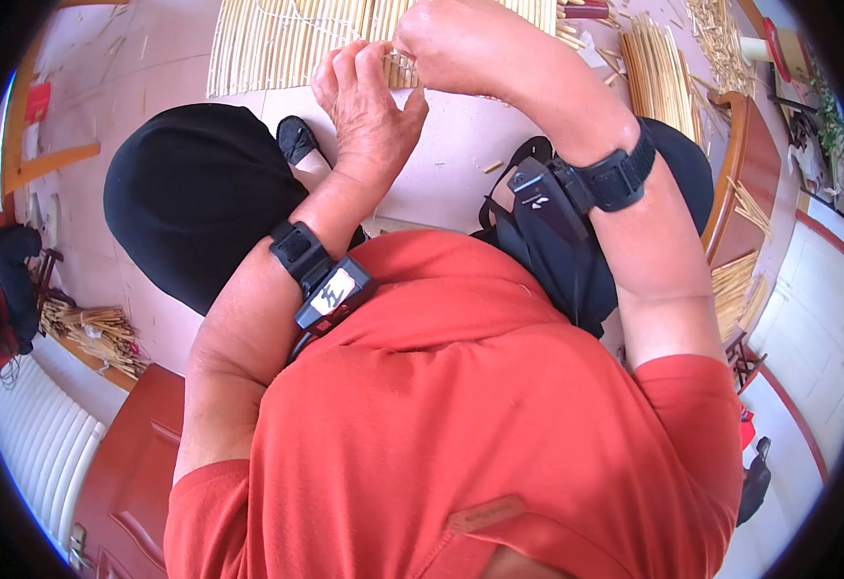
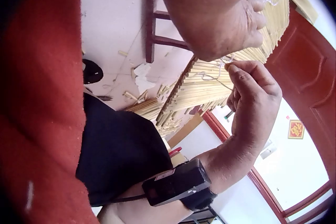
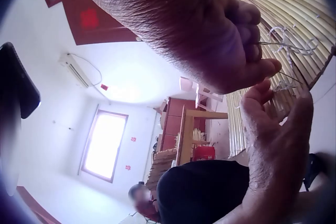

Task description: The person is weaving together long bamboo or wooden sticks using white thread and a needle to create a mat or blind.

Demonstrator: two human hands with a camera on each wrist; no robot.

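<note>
A mat of pale reed sticks (image 1: 287,48) lies before the person, with white cord (image 3: 310,48) looped loosely across it. At its near edge, the left hand (image 1: 369,121) grips the mat, fingers bent over the sticks and thumb apart; in the left wrist view this hand (image 2: 215,19) hides part of the mat. The right hand (image 1: 456,43) is close beside it. Thin cord (image 2: 210,77) runs from the pinched thumb and finger of the right hand (image 2: 254,98). In the right wrist view, the right hand (image 3: 205,35) is curled above the left hand (image 3: 275,145).
Bundled sticks (image 1: 658,72) and loose pieces lie on the floor at the right. A wooden bench (image 1: 745,174) stands there. More sticks (image 1: 99,333) are at the lower left. The person's dark-clad knees (image 1: 195,193) flank the hands.
</note>
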